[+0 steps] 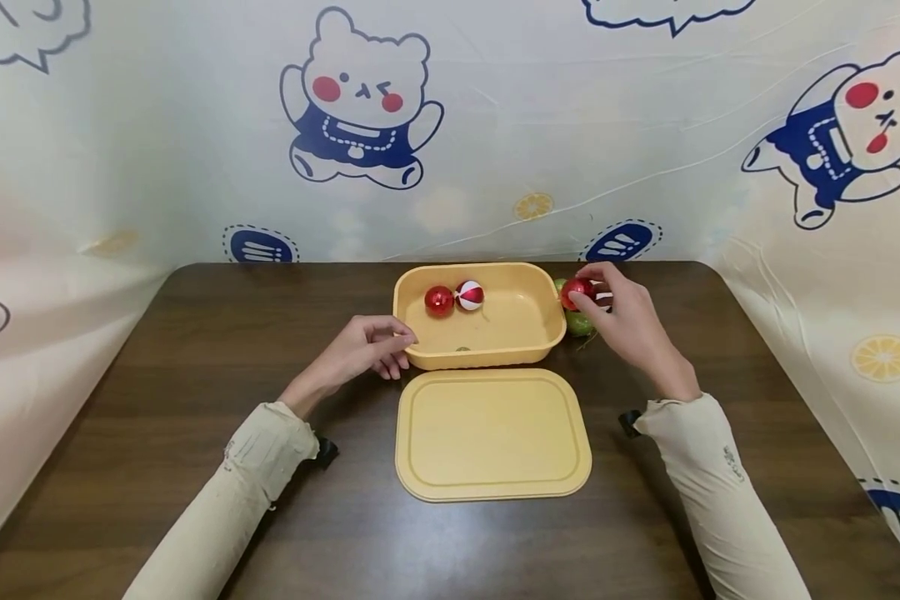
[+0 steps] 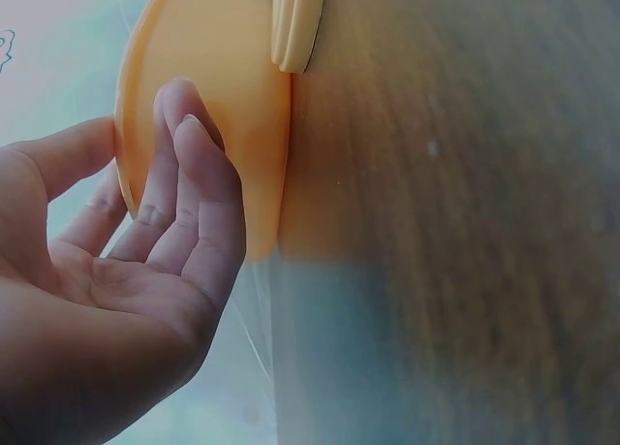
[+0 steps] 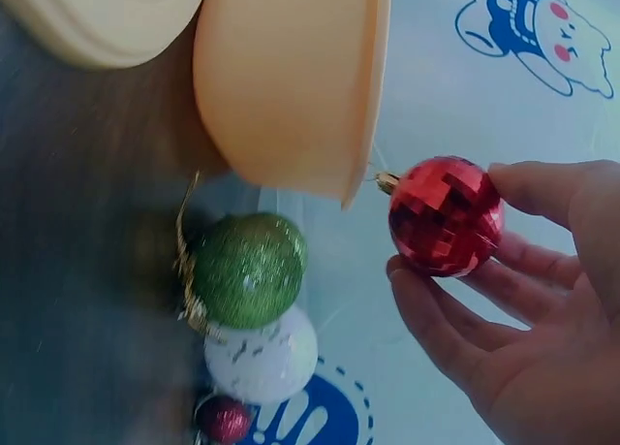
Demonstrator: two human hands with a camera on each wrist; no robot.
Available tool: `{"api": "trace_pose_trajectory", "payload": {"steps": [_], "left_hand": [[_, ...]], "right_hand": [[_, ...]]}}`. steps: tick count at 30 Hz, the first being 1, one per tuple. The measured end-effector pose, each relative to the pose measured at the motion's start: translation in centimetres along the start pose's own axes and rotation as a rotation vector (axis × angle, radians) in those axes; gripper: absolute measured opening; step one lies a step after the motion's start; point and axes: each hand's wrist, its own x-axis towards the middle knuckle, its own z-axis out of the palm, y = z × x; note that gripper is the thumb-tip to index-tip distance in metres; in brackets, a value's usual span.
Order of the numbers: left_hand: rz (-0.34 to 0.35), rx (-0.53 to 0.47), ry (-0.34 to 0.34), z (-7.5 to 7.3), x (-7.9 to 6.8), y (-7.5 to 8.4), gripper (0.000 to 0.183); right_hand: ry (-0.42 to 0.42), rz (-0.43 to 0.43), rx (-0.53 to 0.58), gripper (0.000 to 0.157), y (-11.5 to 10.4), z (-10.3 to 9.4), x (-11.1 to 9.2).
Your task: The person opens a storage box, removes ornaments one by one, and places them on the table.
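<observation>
A shiny red faceted Christmas ball is pinched in my right hand, beside the right end of the yellow box. Its gold cap points toward the box rim in the right wrist view. My left hand holds the left rim of the yellow box, with several curled fingers along its outer wall. Inside the box lie a red ball and a red-and-white striped ball. Below my right hand sits a green glittery ball with a gold string.
Next to the green ball are a white ball and a small dark red ball. A flat yellow lid lies in front of the box on the dark wooden table. A printed cloth hangs behind the table.
</observation>
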Motion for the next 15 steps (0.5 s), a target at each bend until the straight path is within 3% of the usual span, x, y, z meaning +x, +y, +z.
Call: {"api": "trace_pose_trajectory", "payload": {"steps": [6,15], "left_hand": [[0.002,0.009,-0.001,-0.1,0.0,0.2,0.028],[-0.006,0.009,-0.002,-0.1,-0.1,0.1,0.028]], "right_hand": [[0.117,-0.043,-0.073,0.033,1.0,-0.8,-0.9],[0.15,-0.071,-0.136,0.024,3.0,-1.7,-1.8]]}}
